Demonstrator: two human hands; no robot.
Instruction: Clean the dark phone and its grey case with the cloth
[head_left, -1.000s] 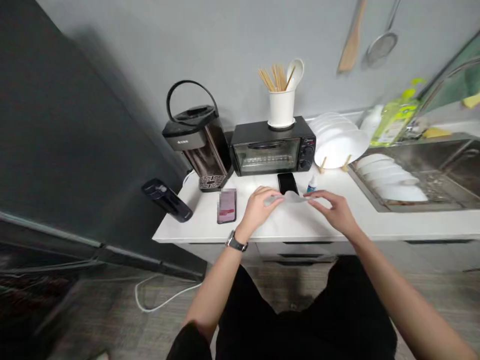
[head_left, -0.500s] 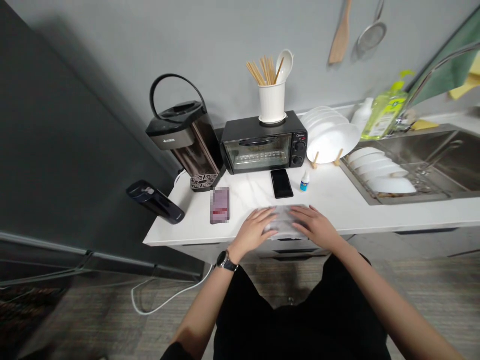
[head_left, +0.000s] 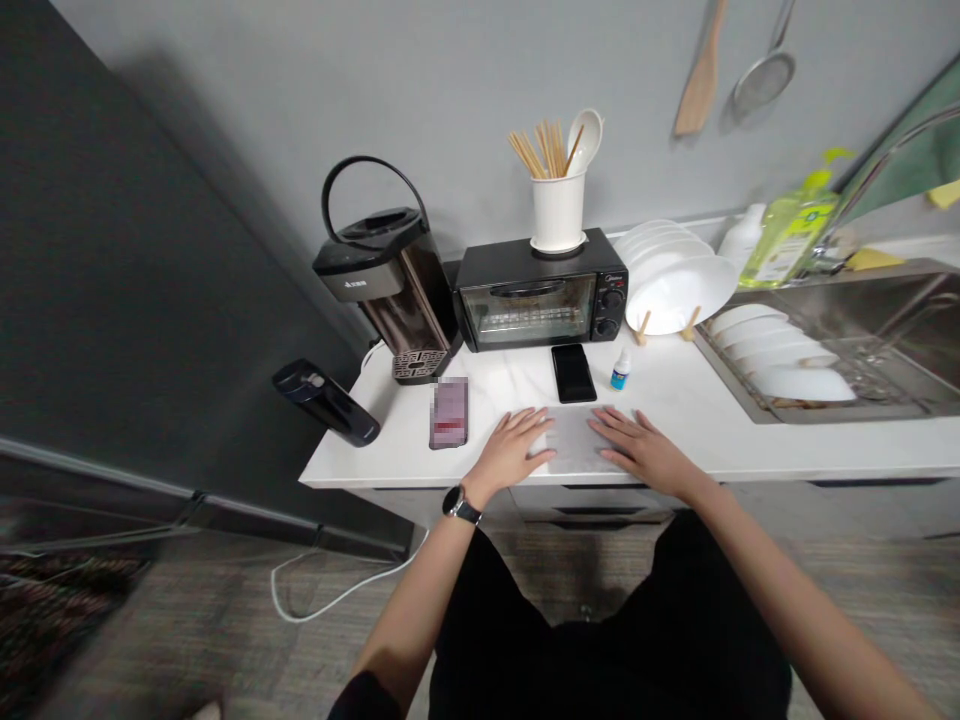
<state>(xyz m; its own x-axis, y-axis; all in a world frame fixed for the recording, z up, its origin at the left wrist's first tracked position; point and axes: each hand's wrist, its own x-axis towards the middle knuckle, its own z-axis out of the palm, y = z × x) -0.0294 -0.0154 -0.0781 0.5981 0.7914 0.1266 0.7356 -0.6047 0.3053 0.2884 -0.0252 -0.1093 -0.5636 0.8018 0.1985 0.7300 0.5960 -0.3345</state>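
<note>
A thin, greyish, translucent sheet (head_left: 576, 442) lies flat on the white countertop near its front edge. I cannot tell whether it is plastic film or thin cloth. My left hand (head_left: 512, 450) rests palm down on its left side, fingers spread and pointing inward. Over the right side lies my right hand (head_left: 643, 450), also flat with its fingers stretched out. Neither hand grips anything; the sheet shows between them. Just beyond it are a black smartphone (head_left: 574, 374) and a small white bottle with a blue label (head_left: 620, 370).
Left of my hands lie a blurred-out phone-shaped item (head_left: 449, 413) and a dark tumbler (head_left: 330, 403) on its side. Behind stand a water dispenser (head_left: 390, 280), a toaster oven (head_left: 536, 300) and racked plates (head_left: 682, 290). Bowls (head_left: 780, 360) sit at the sink on the right.
The sheet has gone from rumpled to flatter, and more of it shows between my hands. My left hand has slid slightly left. The whole view has shifted a little.
</note>
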